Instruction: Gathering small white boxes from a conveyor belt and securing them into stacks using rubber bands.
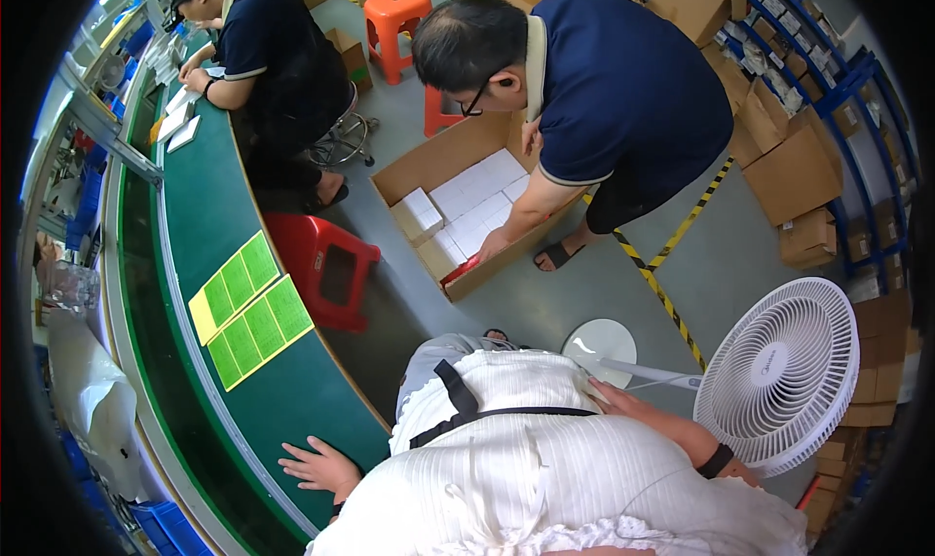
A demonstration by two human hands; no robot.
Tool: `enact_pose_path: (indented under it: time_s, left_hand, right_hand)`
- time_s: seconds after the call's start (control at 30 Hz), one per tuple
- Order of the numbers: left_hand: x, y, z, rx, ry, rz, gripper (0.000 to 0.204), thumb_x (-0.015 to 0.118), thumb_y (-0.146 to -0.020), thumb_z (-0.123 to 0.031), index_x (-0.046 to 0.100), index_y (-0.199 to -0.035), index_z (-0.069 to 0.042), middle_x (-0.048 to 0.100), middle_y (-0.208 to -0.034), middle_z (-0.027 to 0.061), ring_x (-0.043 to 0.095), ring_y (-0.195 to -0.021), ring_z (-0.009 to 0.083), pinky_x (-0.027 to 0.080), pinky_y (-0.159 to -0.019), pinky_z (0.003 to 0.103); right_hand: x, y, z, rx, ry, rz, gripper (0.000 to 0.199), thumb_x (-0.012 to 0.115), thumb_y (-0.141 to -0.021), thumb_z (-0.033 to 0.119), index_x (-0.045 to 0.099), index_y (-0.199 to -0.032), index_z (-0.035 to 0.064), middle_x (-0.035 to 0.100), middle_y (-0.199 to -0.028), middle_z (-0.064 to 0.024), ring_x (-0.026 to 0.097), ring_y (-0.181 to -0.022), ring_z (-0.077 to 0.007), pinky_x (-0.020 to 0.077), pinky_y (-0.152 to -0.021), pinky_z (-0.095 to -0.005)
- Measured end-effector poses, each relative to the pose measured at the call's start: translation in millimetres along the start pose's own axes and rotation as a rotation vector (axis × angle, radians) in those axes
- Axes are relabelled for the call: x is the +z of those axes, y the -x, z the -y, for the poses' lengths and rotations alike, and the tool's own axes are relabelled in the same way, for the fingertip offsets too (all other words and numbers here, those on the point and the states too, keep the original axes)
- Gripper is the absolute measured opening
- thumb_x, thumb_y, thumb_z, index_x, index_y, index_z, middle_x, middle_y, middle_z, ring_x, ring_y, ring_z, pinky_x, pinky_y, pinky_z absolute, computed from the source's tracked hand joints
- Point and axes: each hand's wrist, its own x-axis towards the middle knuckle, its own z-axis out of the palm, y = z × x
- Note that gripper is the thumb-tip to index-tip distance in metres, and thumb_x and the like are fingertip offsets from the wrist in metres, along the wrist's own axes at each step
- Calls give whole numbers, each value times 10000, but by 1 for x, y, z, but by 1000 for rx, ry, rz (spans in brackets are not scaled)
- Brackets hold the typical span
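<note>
My left hand lies flat on the green worktop, fingers spread and holding nothing. My right hand rests at my side against my white top, its fingers stretched out with nothing seen in them. Farther along the worktop from my left hand are two yellow-backed sheets of green labels, one sheet lying beside the other. A white fan on a stand is close to my right arm.
Ahead, a co-worker bends over an open carton of white boxes, one hand at something red inside. Another person sits working at the worktop. A red stool stands beside the worktop; cartons and blue shelving line the right.
</note>
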Motion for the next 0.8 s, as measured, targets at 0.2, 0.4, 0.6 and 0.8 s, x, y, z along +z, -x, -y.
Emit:
enact_pose_path:
  time_s: [0.2, 0.4, 0.6, 0.8]
  left_hand:
    - [2, 2, 5, 12, 9, -22, 592, 273, -910, -470, 143, -1388, -146, 67, -1428, 207, 89, -1319, 358, 111, -1006, 575]
    - [1, 2, 4, 28, 39, -29, 590, 273, -911, -468, 152, -1386, -140, 66, -1429, 205, 86, -1320, 357, 98, -1012, 570]
    - [-2, 4, 1, 17, 38, -19, 593, 269, -912, -470, 143, -1387, -138, 56, -1431, 201, 74, -1323, 350, 94, -1014, 565]
    - [1, 3, 4, 23, 41, -28, 592, 265, -914, -466, 135, -1389, -136, 43, -1433, 200, 62, -1325, 350, 88, -1016, 562]
  right_hand:
    - [-24, 5, 29, -17, -124, 52, 606, 473, -818, 213, 231, -1367, 128, 63, -1439, -171, 131, -1317, -348, 172, -1063, -375]
    - [-46, 11, 71, 92, -169, 93, 628, 490, -811, 217, 223, -1373, 132, 48, -1442, -168, 124, -1320, -344, 164, -1065, -376]
    - [-38, 10, 54, 6, -86, 64, 611, 479, -821, 213, 227, -1371, 124, 49, -1443, -164, 125, -1319, -343, 162, -1066, -381]
    - [-20, 8, 25, -65, 11, 40, 530, 390, -864, 180, 235, -1367, 124, 55, -1444, -155, 125, -1320, -337, 160, -1067, -377]
